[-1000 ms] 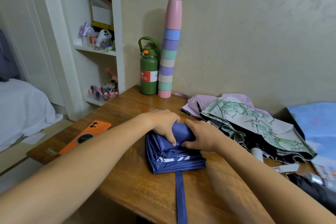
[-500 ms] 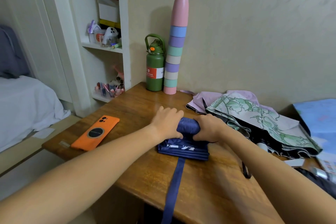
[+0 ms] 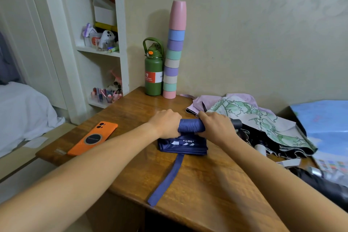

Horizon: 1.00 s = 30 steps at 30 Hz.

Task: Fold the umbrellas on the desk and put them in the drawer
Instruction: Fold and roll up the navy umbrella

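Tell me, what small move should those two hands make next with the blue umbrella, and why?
Probably keep rolling the navy umbrella toward the person. The left hand and right hand grip a tight roll, but flat folded cloth lies unrolled in front of it, and the strap trails loose toward the desk edge, not yet wrapped round.

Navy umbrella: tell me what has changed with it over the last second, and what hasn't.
The navy umbrella has been rolled tighter: both the left hand and the right hand now grip a compact roll, with less flat fabric left in front. Its strap still trails toward the desk edge. The orange phone, green bottle, cup stack and floral umbrella stayed put.
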Each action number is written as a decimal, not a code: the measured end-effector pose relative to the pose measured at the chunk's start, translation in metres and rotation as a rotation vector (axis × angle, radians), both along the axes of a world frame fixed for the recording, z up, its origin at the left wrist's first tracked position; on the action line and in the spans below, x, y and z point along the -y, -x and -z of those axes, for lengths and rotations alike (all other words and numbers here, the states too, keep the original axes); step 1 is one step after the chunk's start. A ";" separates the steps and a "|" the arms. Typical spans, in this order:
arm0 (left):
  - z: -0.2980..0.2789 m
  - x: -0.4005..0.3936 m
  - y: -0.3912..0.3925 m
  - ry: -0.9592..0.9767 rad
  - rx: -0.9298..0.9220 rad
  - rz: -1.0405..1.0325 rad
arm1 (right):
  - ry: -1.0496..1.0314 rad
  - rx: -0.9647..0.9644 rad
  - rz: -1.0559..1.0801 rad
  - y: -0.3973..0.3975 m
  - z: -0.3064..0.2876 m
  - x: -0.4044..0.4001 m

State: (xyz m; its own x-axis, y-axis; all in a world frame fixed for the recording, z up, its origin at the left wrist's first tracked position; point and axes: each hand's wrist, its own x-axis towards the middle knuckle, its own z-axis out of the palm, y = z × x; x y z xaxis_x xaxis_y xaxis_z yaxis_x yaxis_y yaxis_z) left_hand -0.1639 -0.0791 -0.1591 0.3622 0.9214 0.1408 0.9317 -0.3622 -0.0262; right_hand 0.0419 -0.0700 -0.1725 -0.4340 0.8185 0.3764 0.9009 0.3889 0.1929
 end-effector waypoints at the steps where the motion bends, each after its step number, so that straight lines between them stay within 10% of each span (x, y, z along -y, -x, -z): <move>1: -0.003 -0.001 0.001 0.033 0.002 0.017 | -0.008 0.009 0.011 0.001 0.001 0.001; 7: -0.005 -0.001 0.008 0.176 0.014 0.094 | 0.199 0.037 0.042 0.003 -0.008 0.008; 18: 0.015 0.018 -0.007 -0.233 -0.117 0.039 | 0.553 -0.013 0.051 -0.013 -0.024 0.006; 26: 0.011 0.012 -0.010 0.156 0.213 -0.038 | 0.052 0.114 -0.044 -0.017 -0.005 0.009; 30: 0.010 0.007 -0.004 0.424 0.324 0.047 | 0.159 0.116 -0.034 -0.017 -0.007 0.012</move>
